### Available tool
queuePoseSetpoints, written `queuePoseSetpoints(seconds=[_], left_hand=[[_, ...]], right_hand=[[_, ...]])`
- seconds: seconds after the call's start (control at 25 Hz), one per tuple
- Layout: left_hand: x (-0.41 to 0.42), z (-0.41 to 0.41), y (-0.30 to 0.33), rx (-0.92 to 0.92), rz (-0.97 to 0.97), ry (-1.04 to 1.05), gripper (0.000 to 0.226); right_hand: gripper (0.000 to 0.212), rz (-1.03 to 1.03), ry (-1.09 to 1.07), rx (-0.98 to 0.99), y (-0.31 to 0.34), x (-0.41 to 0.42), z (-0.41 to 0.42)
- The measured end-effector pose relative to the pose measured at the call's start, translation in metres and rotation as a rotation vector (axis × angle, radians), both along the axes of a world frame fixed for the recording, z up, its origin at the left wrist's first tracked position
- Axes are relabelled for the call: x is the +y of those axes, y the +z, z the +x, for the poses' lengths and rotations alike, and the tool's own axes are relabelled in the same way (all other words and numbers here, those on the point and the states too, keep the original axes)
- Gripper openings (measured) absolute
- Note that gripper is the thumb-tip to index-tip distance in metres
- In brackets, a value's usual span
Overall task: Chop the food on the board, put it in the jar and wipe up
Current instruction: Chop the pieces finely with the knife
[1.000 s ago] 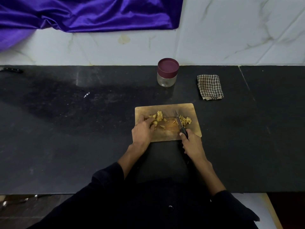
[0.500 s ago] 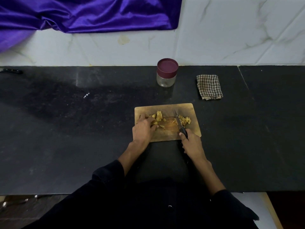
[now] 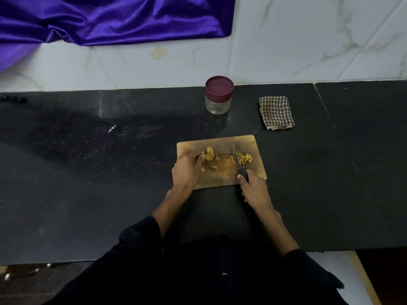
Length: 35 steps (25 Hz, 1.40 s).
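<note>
On a wooden board [image 3: 220, 176] on the table, the left hand [image 3: 186, 170] pinches yellow food [image 3: 209, 154] while the right hand [image 3: 255, 192] grips a knife [image 3: 236, 162]; curling the left fingers back from the blade would be safest.

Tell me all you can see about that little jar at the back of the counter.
The jar is small and round, with a clear body that looks like glass or plastic and a wide maroon lid closed on top. It stands upright on the black counter near the wall, behind the board and left of the checked cloth. Nothing touches it; it looks nearly empty.
</note>
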<state>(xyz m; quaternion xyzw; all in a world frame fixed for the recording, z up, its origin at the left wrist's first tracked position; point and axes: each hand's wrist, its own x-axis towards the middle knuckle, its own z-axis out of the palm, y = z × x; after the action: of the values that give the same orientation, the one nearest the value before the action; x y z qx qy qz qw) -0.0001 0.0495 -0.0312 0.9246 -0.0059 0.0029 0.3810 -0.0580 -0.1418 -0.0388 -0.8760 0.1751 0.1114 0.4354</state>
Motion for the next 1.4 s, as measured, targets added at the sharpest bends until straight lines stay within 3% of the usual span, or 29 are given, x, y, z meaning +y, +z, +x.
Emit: queuePoseSetpoints(seconds=[0.44,0.88,1.12,1.4], left_hand=[[-0.002,0.005,-0.008,0.03,-0.135,-0.002,0.017],[-0.013,0.007,-0.01,0.012,-0.049,-0.046,0.013],[-0.054,0.008,-0.003,-0.073,0.147,-0.266,0.016],[-0.05,0.008,-0.012,-0.083,0.431,-0.25,0.022]], right_hand=[[0.01,-0.003,0.007,0.013,-0.001,-0.001,0.001],[0.01,-0.006,0.003,0.005,-0.003,-0.002,0.001],[0.005,0.002,0.007,0.007,-0.003,-0.003,0.002],[0.009,-0.006,0.002,0.0,-0.006,-0.003,0.002]])
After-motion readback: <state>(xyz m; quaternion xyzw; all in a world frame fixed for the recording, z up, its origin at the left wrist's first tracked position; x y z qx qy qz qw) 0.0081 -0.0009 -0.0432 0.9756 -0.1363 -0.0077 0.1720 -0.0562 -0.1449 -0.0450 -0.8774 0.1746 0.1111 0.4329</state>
